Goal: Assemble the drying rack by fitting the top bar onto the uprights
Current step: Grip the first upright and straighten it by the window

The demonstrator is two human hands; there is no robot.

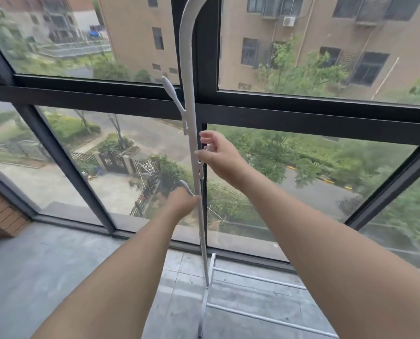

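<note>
While my left hand (182, 201) grips the white upright (196, 167) and my right hand (218, 156) pinches a clip on it, its foot meets the base frame (253, 277) on the floor. Whether the top bar is fitted I cannot tell; the upright's top runs out of view.

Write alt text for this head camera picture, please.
Two bare hands hold a white upright of a drying rack before a dark-framed window: left hand gripping low, right hand higher, fingers loose. The rack's base rests on grey floor.
</note>
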